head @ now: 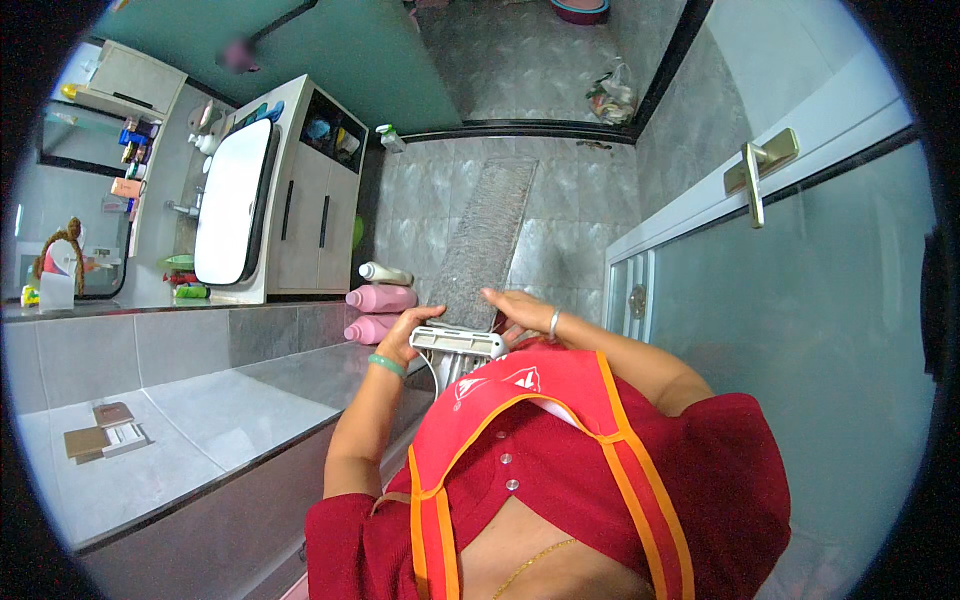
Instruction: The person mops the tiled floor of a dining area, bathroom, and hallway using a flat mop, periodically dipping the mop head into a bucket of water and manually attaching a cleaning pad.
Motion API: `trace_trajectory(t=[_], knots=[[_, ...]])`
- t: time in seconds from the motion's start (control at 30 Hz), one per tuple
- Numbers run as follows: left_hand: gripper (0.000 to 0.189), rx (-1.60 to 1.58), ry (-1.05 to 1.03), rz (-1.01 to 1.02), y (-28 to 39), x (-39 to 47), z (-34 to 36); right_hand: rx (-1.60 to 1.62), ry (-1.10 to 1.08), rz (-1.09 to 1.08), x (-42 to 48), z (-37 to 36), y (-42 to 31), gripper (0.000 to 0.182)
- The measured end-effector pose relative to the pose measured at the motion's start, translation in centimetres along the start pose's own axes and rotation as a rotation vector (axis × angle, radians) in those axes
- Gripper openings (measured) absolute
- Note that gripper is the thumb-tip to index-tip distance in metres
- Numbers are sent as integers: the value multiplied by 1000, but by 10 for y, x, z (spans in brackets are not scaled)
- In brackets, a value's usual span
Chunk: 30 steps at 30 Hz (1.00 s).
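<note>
My left hand [403, 336], with a green bangle at the wrist, grips the left end of a white plastic frame [461, 342]. Its thumb reaches the near left corner of a long grey textile pad [484, 232]. Metal rods and a thin white cord show below the frame, partly hidden by the red apron [517, 375]. My right hand [525, 311], with a silver bangle, is beside the pad's near right corner and the frame's right end. Its thumb points forward and its fingers are partly hidden, so its grip is unclear.
Pink bottles [381, 298] and a white bottle [386, 273] stand left of the pad. A washbasin cabinet [307, 225] and a tiled ledge [247, 405] are at left. A glass door [780, 337] is at right. A bagged bundle [613, 101] lies beyond the black threshold [547, 133].
</note>
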<state>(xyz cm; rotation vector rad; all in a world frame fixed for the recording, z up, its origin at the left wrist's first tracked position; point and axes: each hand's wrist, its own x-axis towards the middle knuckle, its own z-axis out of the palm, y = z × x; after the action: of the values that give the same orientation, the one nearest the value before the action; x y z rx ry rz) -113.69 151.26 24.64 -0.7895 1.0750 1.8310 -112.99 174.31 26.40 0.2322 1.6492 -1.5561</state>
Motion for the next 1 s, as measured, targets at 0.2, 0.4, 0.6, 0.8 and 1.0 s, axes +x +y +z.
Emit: trace_trajectory(t=[0.2,0.4,0.6,0.8,1.0], knots=[[11,-35,-92,-8,26,13,-41,-575,357,-755,7,2,-19,29],[9,-68,-164,91,57,-1,-58,-853,-77,-1016,53,71,-48,35],[13,-53,-174,156,100,-7,-60,-1264,176,-761,132,-48,-115,36],[17,-4,-80,204,159,45,-28,-1461,982,-359,204,-269,-167,45],[23,55,-175,232,234,79,22,-785,-282,-821,191,-107,-230,40]])
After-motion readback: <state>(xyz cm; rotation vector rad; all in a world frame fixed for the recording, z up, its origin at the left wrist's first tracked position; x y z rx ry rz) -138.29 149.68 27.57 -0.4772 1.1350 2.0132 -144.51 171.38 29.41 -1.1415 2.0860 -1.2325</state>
